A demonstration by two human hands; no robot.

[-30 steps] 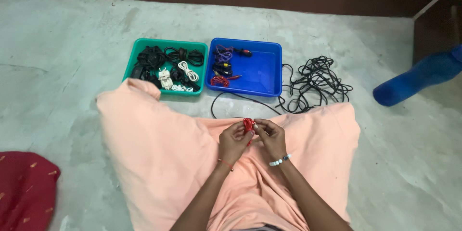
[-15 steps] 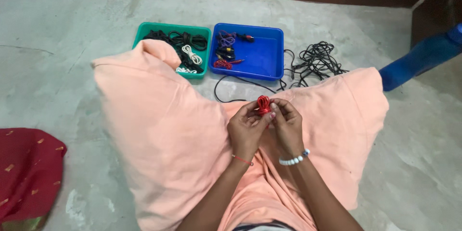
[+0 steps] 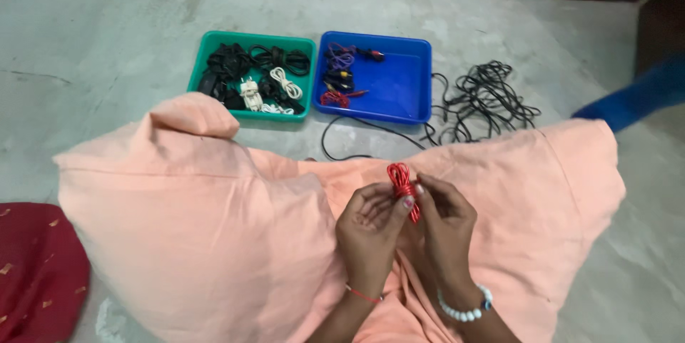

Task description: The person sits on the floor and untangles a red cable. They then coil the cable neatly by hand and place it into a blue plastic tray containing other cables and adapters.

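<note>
Just below the centre of the frame, both hands meet over a lap draped in peach cloth (image 3: 214,243). Between them is a small bundle of red cable (image 3: 402,180), wound into a narrow hank. Its long axis runs nearly up and down in the picture, tilted a little so that the looped top leans toward the upper left and the lower end drops toward the lower right, where it disappears between the fingers.

The left hand (image 3: 369,232) pinches the bundle at its middle with thumb and fingertips. The right hand (image 3: 446,225) closes on it from the other side, fingers curled against the lower part. Both hands are clenched on the cable.

In the upper middle of the frame a green tray (image 3: 203,64) holds black and white coiled cables, and touching its right side a blue tray (image 3: 399,93) holds a few purple, red and black ones along its left wall. To the right of the blue tray a loose black cable tangle (image 3: 485,100) lies on the grey floor (image 3: 93,43). A dark red cloth (image 3: 36,271) sits at the lower left edge.
</note>
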